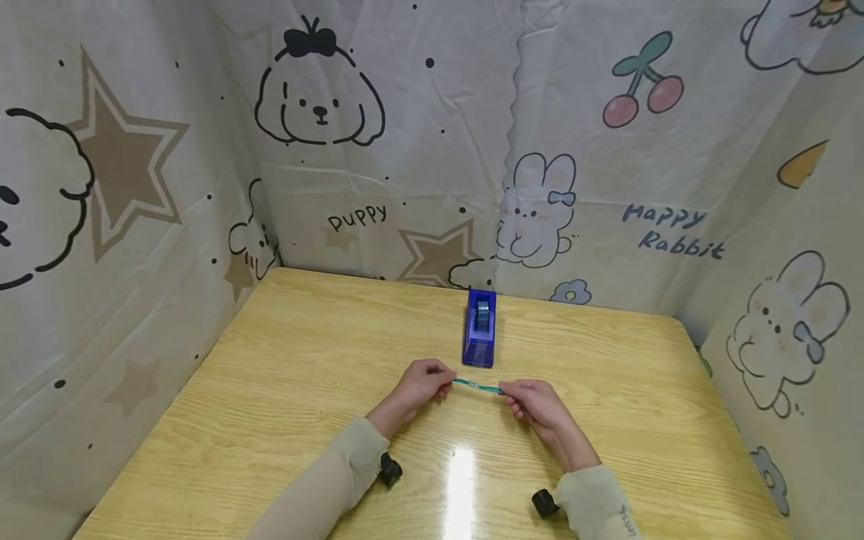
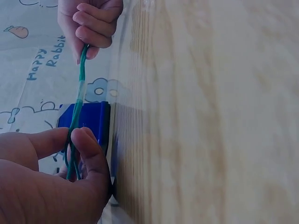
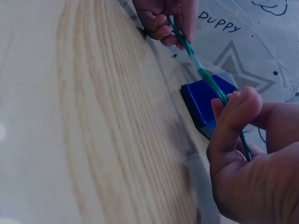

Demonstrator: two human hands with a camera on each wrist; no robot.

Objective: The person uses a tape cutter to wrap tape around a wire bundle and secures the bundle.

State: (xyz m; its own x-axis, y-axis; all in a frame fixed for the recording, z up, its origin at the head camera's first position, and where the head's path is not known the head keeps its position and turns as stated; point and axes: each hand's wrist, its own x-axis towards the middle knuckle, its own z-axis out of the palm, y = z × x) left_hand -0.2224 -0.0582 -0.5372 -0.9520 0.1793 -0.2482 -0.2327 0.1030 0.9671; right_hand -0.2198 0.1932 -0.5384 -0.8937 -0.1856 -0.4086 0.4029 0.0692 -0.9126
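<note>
A thin green cord [image 1: 478, 386] made up of several strands is stretched between the two hands over the table. Clear tape [image 2: 81, 92] wraps its middle section. My left hand [image 1: 423, 382] pinches one end between thumb and forefinger, with loose strands trailing past the fingers in the left wrist view. At the other end, my right hand [image 1: 538, 405] pinches the cord with its thumb and fingers, the lower fingers curled in. Just beyond the cord stands a blue tape dispenser [image 1: 478, 354] with a roll of tape [image 1: 482, 316] in it.
The wooden table [image 1: 324, 337] has a pale patterned curtain [image 1: 432, 135] along its back and sides. Black wrist cameras sit at both cuffs, and a bright light reflection [image 1: 460, 487] shows on the tabletop near the front.
</note>
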